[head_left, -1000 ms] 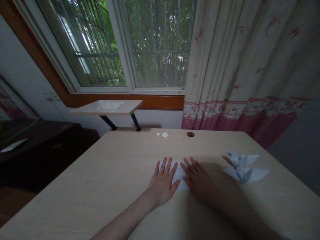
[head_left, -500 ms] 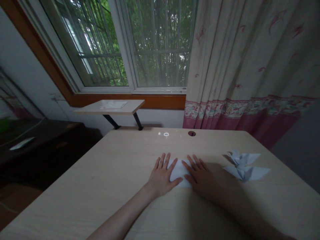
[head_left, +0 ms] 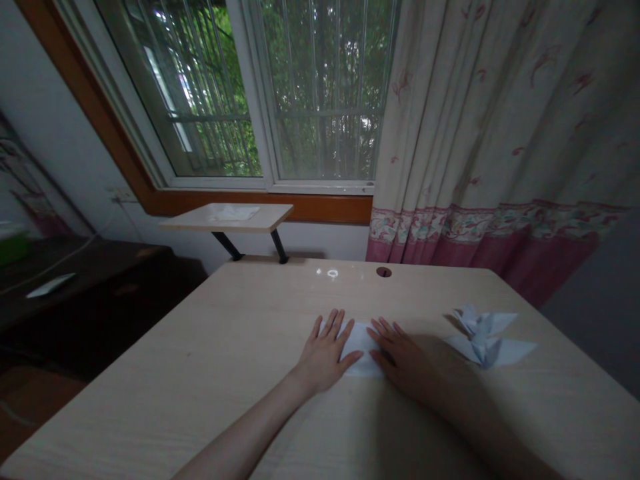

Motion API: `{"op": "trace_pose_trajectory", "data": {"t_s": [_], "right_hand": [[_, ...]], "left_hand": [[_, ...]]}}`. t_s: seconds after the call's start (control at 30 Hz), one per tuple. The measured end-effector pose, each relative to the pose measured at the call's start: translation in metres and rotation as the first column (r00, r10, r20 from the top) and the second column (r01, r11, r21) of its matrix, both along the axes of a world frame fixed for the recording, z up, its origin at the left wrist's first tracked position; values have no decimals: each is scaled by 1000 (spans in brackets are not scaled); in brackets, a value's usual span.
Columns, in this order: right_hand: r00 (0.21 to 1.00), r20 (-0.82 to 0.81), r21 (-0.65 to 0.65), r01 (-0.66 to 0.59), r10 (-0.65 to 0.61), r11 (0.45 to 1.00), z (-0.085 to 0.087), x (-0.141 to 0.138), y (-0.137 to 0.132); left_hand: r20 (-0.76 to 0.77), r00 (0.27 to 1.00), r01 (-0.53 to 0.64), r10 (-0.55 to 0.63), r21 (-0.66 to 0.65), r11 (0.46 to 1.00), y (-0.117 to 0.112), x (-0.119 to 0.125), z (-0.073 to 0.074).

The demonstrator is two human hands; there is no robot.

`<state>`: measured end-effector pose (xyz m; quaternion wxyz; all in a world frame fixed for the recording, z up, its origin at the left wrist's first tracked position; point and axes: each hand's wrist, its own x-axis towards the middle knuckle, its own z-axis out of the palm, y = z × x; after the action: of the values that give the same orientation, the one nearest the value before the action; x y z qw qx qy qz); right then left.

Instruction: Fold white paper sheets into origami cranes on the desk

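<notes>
Since both hands lie flat and wide open, neither one grips anything. The left hand (head_left: 325, 355) rests with its fingers spread and its thumb on the white paper (head_left: 360, 350), while the shaded right hand (head_left: 400, 357) presses from the other side. Held down from both ends, the paper seems pinned so it cannot slide on the desk (head_left: 150, 380). It lies between the hands, partly under them, and I cannot tell whether it is a single layer or already folded. Near the right hand, two folded paper birds (head_left: 483, 333) sit close together, apparently kept clear of the hands. Farther out, a round hole (head_left: 383, 272) pierces the desk near its far edge. Beyond the desk, a small shelf (head_left: 270, 217) stands below the window (head_left: 320, 93), with a pink-hemmed curtain (head_left: 480, 133) to the right and a dark cabinet (head_left: 85, 267) holding a white slip (head_left: 50, 285) to the left.
</notes>
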<state>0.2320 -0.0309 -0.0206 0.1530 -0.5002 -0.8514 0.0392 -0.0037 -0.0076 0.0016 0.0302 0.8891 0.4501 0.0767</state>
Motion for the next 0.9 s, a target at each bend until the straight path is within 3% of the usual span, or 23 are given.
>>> {"op": "trace_pose_trajectory", "data": {"t_s": [0.23,0.4,0.57,0.77,0.9], "right_hand": [[992,-2,-95,-125,125,988,5,7,-2],[993,0,-162,-118,120,980,11,7,-4],[994,-26,-87,-104,102,991,9,6,-6],[998,-55,46,-18,20,999,22,1,-15],[999,-31,166,-6,11,986,26,3,-16]], "left_hand": [[17,1000,-12,11,29,1000,-1,2,7],[80,993,-93,87,82,992,0,4,6],[184,981,-87,58,150,985,0,1,10],[290,954,-24,-70,311,950,-1,-6,26],[306,936,37,-174,406,913,-2,-6,28]]}}
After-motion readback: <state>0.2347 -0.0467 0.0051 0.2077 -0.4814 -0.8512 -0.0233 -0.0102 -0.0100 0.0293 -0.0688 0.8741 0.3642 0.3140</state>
